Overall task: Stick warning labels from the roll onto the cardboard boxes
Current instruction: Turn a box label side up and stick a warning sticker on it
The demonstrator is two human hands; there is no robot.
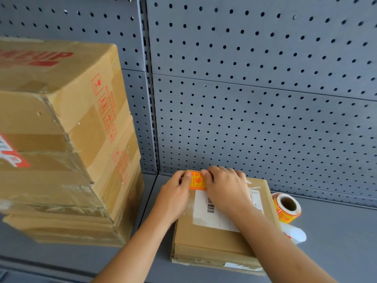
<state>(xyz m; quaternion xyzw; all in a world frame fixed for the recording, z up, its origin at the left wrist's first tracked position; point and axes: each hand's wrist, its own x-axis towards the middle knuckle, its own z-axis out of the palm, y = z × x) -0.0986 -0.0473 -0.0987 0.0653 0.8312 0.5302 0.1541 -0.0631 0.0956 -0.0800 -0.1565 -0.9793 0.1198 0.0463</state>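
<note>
A small flat cardboard box (212,240) lies on the grey shelf, with a white shipping slip on its top. An orange warning label (196,181) sits at the box's far left corner. My left hand (176,193) touches the label's left edge with its thumb and fingertips. My right hand (224,184) lies over the label's right side and the box top, fingers flat, thumb on the label's upper edge. The label roll (286,207) lies on its side just right of the box, with a strip of white backing paper (295,233) trailing toward me.
A stack of large taped cardboard boxes (61,139) fills the left side of the shelf. A grey pegboard wall (265,99) rises right behind the small box. Bare grey shelf (342,242) extends to the right of the roll.
</note>
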